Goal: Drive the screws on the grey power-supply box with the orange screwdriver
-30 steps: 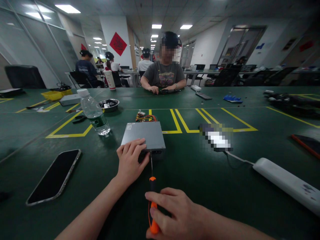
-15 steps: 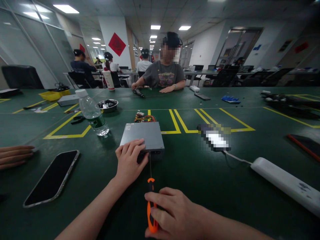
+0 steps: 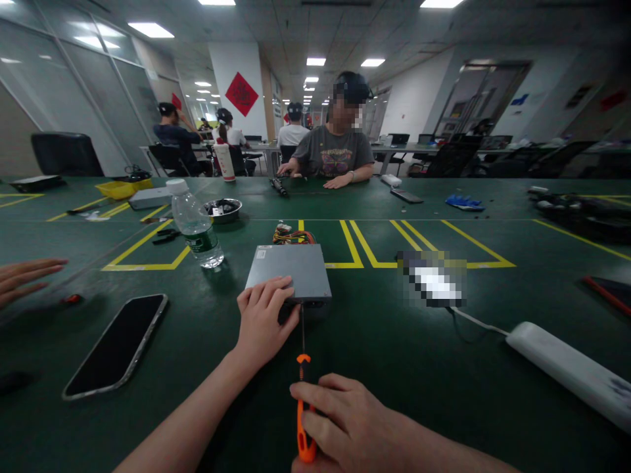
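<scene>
My left hand lies over the near-left corner of a gray metal box, fingers slightly spread across its top, at the center of the green table. My right hand, at 6 o'clock from the box, pinches the orange-and-black screwdriver between thumb and fingers, its shaft pointing to 12 o'clock and reaching the box's near face. A water bottle stands at 10 o'clock from the box.

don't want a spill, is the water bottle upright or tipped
Upright: the water bottle stands on its base on the green table, white cap at the top.
</scene>
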Demonstrator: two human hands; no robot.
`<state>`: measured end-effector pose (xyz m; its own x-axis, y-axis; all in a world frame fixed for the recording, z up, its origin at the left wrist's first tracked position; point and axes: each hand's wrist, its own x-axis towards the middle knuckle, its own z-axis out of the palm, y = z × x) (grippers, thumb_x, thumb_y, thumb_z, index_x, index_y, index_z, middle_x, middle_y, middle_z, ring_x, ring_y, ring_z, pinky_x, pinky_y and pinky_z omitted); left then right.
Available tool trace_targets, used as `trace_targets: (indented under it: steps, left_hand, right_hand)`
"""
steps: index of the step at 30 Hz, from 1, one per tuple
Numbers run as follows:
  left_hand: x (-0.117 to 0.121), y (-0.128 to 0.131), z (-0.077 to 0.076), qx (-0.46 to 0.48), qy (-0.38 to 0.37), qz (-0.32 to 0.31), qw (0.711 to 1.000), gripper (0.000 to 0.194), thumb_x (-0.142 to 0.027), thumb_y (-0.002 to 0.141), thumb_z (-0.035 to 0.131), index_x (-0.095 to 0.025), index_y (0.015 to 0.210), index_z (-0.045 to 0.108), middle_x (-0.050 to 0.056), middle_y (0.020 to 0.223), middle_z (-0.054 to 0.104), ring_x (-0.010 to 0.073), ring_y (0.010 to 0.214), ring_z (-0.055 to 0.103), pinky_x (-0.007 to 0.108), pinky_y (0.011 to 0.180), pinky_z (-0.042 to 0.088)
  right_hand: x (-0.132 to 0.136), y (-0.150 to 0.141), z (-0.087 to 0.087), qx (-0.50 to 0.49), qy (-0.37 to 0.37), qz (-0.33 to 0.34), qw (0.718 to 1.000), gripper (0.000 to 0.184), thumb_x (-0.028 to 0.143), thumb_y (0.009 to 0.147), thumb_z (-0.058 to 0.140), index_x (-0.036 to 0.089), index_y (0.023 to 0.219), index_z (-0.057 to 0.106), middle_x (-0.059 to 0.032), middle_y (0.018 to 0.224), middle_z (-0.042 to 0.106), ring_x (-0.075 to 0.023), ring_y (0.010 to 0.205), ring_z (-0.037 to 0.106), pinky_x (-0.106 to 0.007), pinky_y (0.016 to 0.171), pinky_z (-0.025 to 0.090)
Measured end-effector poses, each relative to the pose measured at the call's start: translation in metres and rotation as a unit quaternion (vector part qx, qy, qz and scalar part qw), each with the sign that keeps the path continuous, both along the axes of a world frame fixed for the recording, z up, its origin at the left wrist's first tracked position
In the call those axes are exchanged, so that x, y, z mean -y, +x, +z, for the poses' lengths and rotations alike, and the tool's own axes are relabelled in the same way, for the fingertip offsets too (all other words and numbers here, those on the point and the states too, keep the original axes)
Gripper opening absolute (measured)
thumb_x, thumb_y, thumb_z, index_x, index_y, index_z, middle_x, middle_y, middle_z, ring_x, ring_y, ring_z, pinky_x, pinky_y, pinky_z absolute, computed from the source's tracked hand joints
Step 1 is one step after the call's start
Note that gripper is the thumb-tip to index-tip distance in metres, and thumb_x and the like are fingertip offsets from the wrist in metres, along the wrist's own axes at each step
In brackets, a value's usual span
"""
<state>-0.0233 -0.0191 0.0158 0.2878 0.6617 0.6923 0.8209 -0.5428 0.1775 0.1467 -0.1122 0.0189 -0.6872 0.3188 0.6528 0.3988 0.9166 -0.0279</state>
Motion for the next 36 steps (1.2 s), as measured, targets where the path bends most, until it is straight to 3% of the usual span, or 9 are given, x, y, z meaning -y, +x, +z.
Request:
trace_targets:
  steps: [4, 11, 15, 18, 24, 28, 32, 36]
  left_hand:
    - [-0.001, 0.000, -0.001, 0.000, 0.002, -0.002, 1.000, 0.017, -0.025, 0.079, 0.057, -0.026, 0.095, 0.053, 0.003, 0.115, 0.063, 0.0232, 0.107, 0.054, 0.042, 0.084, 0.030]
    - [-0.001, -0.001, -0.001, -0.002, 0.008, -0.002, 1.000, 0.017, -0.025, 0.078, 0.058, -0.026, 0.095, 0.053, 0.003, 0.115, 0.063, 0.0232, 0.105, 0.055, 0.042, 0.083, 0.029]
    - [-0.001, 0.000, 0.000, -0.003, 0.007, -0.004, 1.000, 0.017, -0.025, 0.079, 0.057, -0.025, 0.096, 0.053, 0.004, 0.115, 0.063, 0.0234, 0.105, 0.055, 0.042, 0.083, 0.030]
    - [-0.001, 0.000, -0.001, -0.003, 0.006, 0.000, 1.000, 0.017, -0.025, 0.079, 0.057, -0.026, 0.095, 0.053, 0.004, 0.115, 0.063, 0.0236, 0.105, 0.055, 0.042, 0.083, 0.029]
    - [-0.002, 0.000, -0.001, -0.003, 0.009, 0.000, 1.000, 0.016, -0.026, 0.079, 0.057, -0.026, 0.095, 0.054, 0.004, 0.114, 0.064, 0.0238, 0.104, 0.055, 0.042, 0.083, 0.029]
    - [-0.002, -0.001, -0.002, -0.004, 0.012, -0.001, 1.000, 0.017, -0.025, 0.079, 0.056, -0.026, 0.095, 0.054, 0.003, 0.114, 0.063, 0.0236, 0.105, 0.055, 0.042, 0.083, 0.029]
    - [-0.002, -0.001, -0.002, -0.004, 0.013, -0.003, 1.000, 0.017, -0.025, 0.079, 0.056, -0.026, 0.096, 0.053, 0.004, 0.115, 0.063, 0.0237, 0.106, 0.054, 0.043, 0.083, 0.029]
    - [-0.002, 0.000, -0.001, -0.005, 0.012, 0.000, 1.000, 0.017, -0.025, 0.079, 0.056, -0.026, 0.096, 0.053, 0.004, 0.114, 0.063, 0.0237, 0.106, 0.054, 0.042, 0.083, 0.029]
  right_hand:
    - [0.002, 0.002, 0.007, 0.062, -0.002, 0.001, 0.998, 0.032, 0.040, 0.094, 0.043, 0.013, 0.107, 0.055, -0.0107, 0.099, 0.065, -0.0155, 0.092, 0.061, -0.026, 0.067, 0.049]
    - [0.001, 0.005, 0.006, -0.012, 0.013, 0.001, 1.000, 0.036, 0.033, 0.099, 0.032, 0.013, 0.081, 0.056, -0.0103, 0.094, 0.067, -0.0123, 0.083, 0.062, -0.022, 0.067, 0.047]
    - [0.000, 0.006, 0.011, 0.025, -0.011, -0.002, 1.000, 0.043, 0.033, 0.101, 0.018, 0.014, 0.094, 0.056, -0.0097, 0.097, 0.066, -0.0129, 0.083, 0.062, -0.023, 0.063, 0.048]
    - [0.001, 0.005, 0.013, 0.045, 0.007, -0.005, 0.999, 0.041, 0.033, 0.101, 0.019, 0.015, 0.104, 0.055, -0.0105, 0.095, 0.066, -0.0148, 0.084, 0.062, -0.025, 0.061, 0.048]
    - [0.000, 0.005, 0.005, 0.003, 0.019, 0.003, 1.000, 0.030, 0.029, 0.097, 0.037, 0.012, 0.083, 0.058, -0.0104, 0.091, 0.067, -0.0125, 0.076, 0.062, -0.024, 0.064, 0.047]
    - [0.000, 0.008, 0.005, 0.061, -0.041, -0.003, 0.997, 0.020, 0.025, 0.096, 0.039, 0.014, 0.097, 0.056, -0.0087, 0.100, 0.066, -0.0123, 0.081, 0.062, -0.023, 0.066, 0.047]
    - [0.000, 0.007, 0.009, 0.062, -0.011, -0.005, 0.998, 0.028, 0.025, 0.099, 0.029, 0.015, 0.107, 0.054, -0.0111, 0.102, 0.064, -0.0151, 0.087, 0.061, -0.026, 0.066, 0.047]
    - [-0.001, 0.006, 0.006, 0.004, 0.007, 0.008, 1.000, 0.035, 0.025, 0.100, 0.026, 0.012, 0.090, 0.057, -0.0111, 0.096, 0.066, -0.0129, 0.084, 0.061, -0.024, 0.069, 0.046]
